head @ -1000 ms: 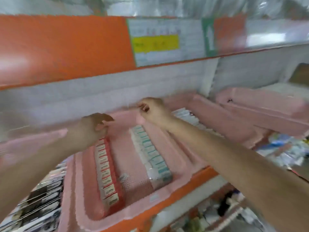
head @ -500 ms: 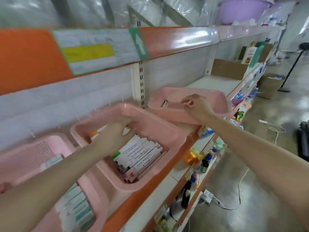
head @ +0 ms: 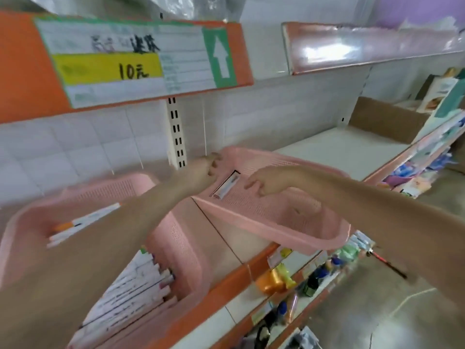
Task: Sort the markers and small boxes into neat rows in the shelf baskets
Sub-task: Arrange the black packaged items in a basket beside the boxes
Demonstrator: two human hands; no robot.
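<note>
The white shelf [head: 339, 149] carries two pink mesh baskets side by side, with a brown carton [head: 382, 119] at its far right end. On the orange edge of the upper shelf [head: 20, 71] is a price label [head: 125, 61] with a yellow band reading "10元" in black. Above that is dark handwriting too blurred to read, and a white arrow on green [head: 221, 56] points up at the label's right end. The left basket [head: 181, 238] holds white markers [head: 136, 285] in a packed row, coloured caps toward its right wall, with a few more along its back. The right basket [head: 289, 233] sits askew, its near corner hanging past the shelf front, and holds only one white marker [head: 225, 186] lying along its left wall. The hands are apart. The left hand [head: 203, 170] has its fingers curled at the right basket's far left corner, but blur hides whether they grip the rim. The right hand [head: 269, 181] hangs inside the same basket just right of the lone marker, fingers loosely bent and holding nothing. An orange bottle [head: 271, 280] stands on the shelf below.
</note>
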